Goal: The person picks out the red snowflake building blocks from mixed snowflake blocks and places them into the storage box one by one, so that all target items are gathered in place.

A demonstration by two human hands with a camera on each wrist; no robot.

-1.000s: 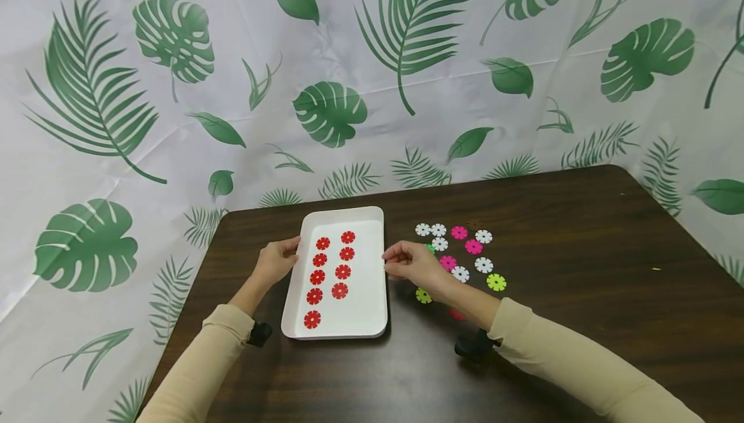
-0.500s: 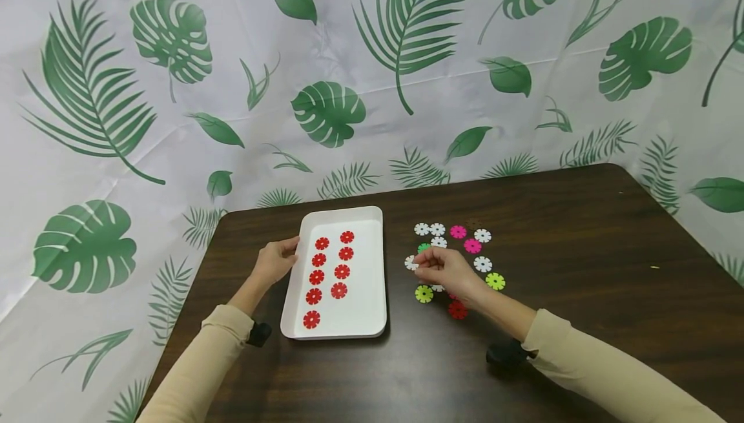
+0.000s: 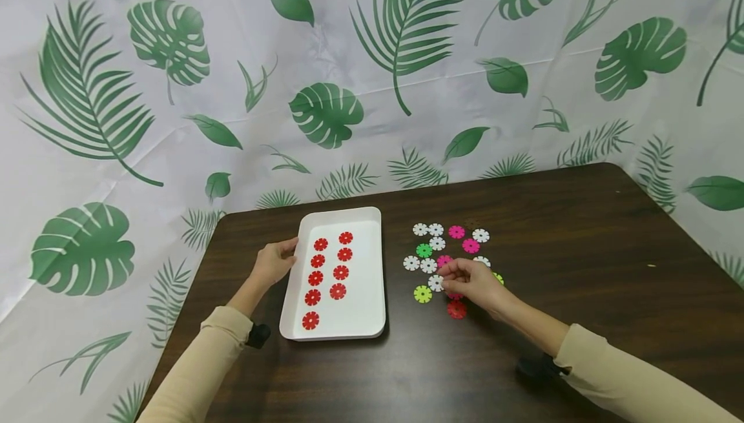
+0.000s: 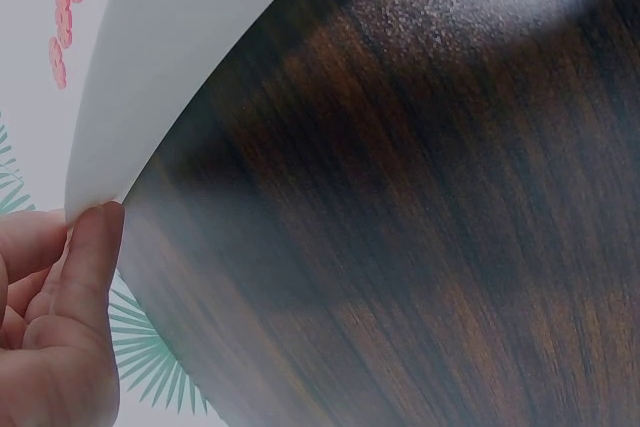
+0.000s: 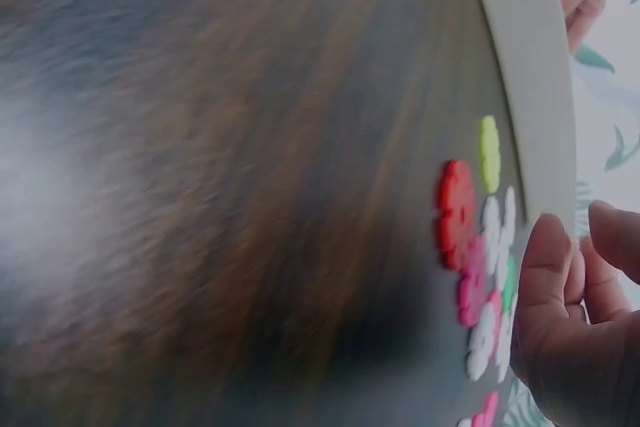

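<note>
Fingers [image 3: 447,273] of the right hand [image 3: 473,281] hover curled, apparently empty, just above the red disc [image 3: 456,309].

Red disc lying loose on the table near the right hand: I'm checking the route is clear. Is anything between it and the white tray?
Nothing visible blocks it. The red disc lies on bare table just below the right hand; only dark tabletop separates it from the white tray. A yellow-green disc sits slightly above that line.

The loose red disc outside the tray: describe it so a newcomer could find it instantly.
On the dark wooden table, right of the white tray, lies a cluster of flower-shaped discs. The loose red disc sits at its near edge, just below the right hand. It is the cluster's only visible red one.
</note>
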